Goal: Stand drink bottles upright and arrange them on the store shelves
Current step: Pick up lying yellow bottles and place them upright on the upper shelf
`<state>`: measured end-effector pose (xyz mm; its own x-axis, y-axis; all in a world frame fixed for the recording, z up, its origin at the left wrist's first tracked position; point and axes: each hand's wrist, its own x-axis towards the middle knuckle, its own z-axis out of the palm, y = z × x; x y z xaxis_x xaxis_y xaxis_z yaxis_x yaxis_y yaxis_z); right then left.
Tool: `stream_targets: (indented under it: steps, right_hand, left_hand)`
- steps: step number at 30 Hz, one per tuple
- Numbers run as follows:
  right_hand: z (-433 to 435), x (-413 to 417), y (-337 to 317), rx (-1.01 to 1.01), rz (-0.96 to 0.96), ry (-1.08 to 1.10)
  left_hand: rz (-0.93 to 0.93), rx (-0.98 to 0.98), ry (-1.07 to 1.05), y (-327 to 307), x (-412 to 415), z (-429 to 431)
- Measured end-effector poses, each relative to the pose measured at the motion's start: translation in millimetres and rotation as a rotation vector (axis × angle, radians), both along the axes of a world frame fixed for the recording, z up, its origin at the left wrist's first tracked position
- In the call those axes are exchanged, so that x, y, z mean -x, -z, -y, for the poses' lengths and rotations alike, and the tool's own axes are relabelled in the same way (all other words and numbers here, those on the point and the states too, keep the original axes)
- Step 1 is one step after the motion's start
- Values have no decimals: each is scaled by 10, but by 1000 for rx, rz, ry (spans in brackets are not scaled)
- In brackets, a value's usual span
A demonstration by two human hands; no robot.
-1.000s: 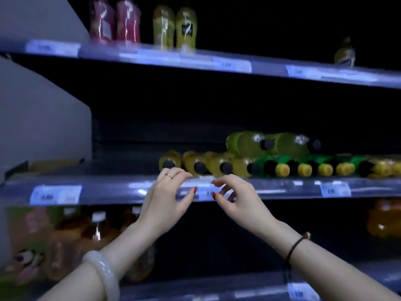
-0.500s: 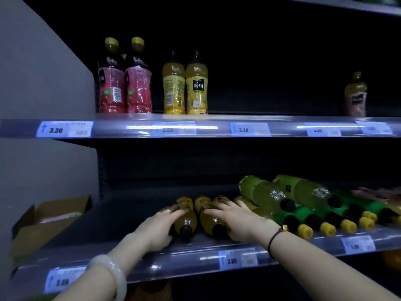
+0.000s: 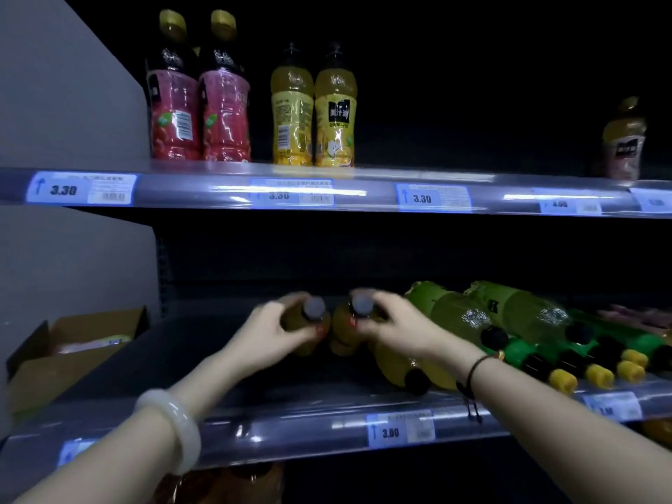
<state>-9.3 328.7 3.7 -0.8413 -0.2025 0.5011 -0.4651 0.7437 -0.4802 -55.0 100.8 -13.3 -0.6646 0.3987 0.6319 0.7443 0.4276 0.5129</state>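
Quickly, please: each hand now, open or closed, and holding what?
Left hand: closed around a yellow bottle.
Right hand: closed around a second yellow bottle.

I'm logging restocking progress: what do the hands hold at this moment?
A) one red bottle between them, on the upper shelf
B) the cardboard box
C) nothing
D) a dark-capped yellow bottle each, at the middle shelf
D: the left hand grips one dark-capped yellow bottle and the right hand grips a second yellow bottle, both at the middle shelf.
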Motion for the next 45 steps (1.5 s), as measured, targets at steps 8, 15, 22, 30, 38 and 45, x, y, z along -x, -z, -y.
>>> stream_targets:
  steps: [8, 15, 22, 30, 38, 45]
  right_hand:
    - [206, 117, -355, 517, 281, 119]
    - [86, -42, -199, 376, 385, 27]
    - [102, -123, -109, 393, 214, 21]
    - [61, -758, -293, 376, 45, -81]
    - [137, -1233, -1327, 469, -76, -114]
    - [231, -1260, -2176, 541, -251, -143]
  left_hand:
    - [408, -315, -171, -415, 21, -141]
    - [550, -297, -6, -90, 10, -224]
    - [420, -258, -57, -136, -175, -241]
    - [283, -171, 61, -357, -716, -30]
    - [232, -286, 154, -1472, -1281, 67]
    - [157, -458, 173, -2287, -1293, -16]
